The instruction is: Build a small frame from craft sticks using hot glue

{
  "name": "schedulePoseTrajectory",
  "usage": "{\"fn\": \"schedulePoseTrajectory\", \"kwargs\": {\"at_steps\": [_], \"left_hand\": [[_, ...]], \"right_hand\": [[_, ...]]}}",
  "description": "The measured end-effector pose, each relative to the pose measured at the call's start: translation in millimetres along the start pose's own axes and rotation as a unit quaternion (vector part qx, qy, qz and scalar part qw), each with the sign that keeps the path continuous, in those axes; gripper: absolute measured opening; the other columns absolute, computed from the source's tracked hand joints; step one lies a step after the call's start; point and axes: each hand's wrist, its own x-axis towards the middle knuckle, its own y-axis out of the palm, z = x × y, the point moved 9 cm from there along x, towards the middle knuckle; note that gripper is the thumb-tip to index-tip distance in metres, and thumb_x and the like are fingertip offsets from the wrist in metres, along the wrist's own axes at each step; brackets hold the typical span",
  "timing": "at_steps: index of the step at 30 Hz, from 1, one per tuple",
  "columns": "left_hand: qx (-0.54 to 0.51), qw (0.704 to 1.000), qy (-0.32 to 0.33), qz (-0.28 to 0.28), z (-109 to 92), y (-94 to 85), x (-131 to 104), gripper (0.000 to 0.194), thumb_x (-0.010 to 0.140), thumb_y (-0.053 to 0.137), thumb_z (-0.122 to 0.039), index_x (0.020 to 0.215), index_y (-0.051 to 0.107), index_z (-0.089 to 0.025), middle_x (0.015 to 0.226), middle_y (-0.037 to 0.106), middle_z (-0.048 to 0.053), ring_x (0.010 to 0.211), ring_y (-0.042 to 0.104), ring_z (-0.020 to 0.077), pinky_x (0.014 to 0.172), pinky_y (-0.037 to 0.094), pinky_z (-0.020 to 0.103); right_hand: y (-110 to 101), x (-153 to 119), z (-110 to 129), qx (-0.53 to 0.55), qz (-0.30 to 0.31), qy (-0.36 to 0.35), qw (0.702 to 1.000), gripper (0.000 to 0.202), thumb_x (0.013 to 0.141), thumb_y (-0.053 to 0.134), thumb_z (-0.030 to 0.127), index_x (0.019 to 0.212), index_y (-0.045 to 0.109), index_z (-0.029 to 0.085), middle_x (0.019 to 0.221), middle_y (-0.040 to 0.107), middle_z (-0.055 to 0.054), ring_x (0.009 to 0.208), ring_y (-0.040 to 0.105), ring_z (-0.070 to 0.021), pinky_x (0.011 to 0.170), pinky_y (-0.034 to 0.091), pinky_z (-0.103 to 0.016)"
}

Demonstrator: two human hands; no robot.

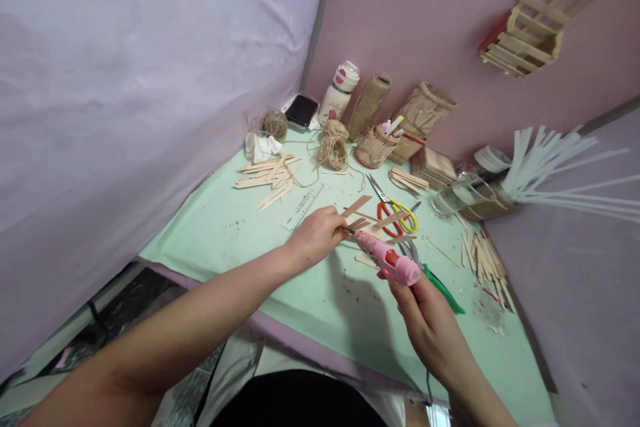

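My right hand (423, 313) is wrapped round a pink hot glue gun (387, 258), its nozzle pointing up and left. The nozzle end is close to the fingers of my left hand (320, 233); whether it touches anything there I cannot tell. Those left fingers pinch the near end of a small frame of flat wooden craft sticks (357, 207), held a little above the table. Part of the frame is hidden behind the glue gun. Beyond it lie scissors (393, 208) with red and yellow handles. Green-handled pliers (443, 288) rest beside my right hand.
The green-covered table (215, 233) holds cut craft sticks (270, 177), a clear ruler (305, 207), twine (334, 145), a pen cup (375, 147), a bottle (340, 93) and a phone (301, 111). On the right stand glue sticks (540, 167) near loose sticks (487, 263). A wooden basket (523, 43) hangs on the wall.
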Motion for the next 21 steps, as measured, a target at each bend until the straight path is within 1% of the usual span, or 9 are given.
{"fn": "schedulePoseTrajectory", "kwargs": {"at_steps": [6,14,19,21], "left_hand": [[0.002,1.000,0.004,-0.012,2.0,0.0,-0.7,0.014,0.087,0.063,-0.020,0.093,0.076,-0.019,0.088,0.063,0.004,0.088,0.062,0.0181,0.080,0.046,0.028],[0.006,1.000,0.006,-0.011,3.0,1.9,-0.5,0.017,0.088,0.062,-0.020,0.097,0.076,-0.022,0.087,0.063,0.003,0.088,0.061,0.0183,0.079,0.046,0.028],[0.020,1.000,0.010,-0.013,1.9,1.3,0.1,0.013,0.087,0.064,-0.021,0.093,0.076,-0.020,0.088,0.063,0.004,0.088,0.062,0.0183,0.080,0.046,0.028],[0.023,1.000,0.012,-0.013,2.1,1.2,0.0,0.012,0.087,0.065,-0.022,0.092,0.076,-0.019,0.088,0.063,0.004,0.087,0.062,0.0180,0.079,0.046,0.027]], "right_hand": [[-0.3,0.9,-1.7,-0.011,-0.013,-0.006,1.000,0.030,0.096,0.044,0.044,0.086,0.060,0.020,0.076,0.063,-0.003,0.066,0.056,-0.0167,0.059,0.047,-0.025],[2.7,1.7,-6.6,-0.019,-0.018,0.002,1.000,0.036,0.096,0.044,0.048,0.097,0.064,0.019,0.077,0.064,-0.005,0.062,0.054,-0.0173,0.056,0.045,-0.027],[4.9,1.2,-9.7,-0.024,-0.011,0.008,1.000,0.040,0.096,0.042,0.049,0.106,0.064,0.017,0.075,0.063,-0.005,0.058,0.051,-0.0172,0.053,0.043,-0.027],[4.9,0.8,-9.6,-0.025,-0.010,0.007,1.000,0.039,0.096,0.042,0.048,0.107,0.064,0.017,0.074,0.063,-0.005,0.058,0.051,-0.0171,0.053,0.043,-0.027]]}}
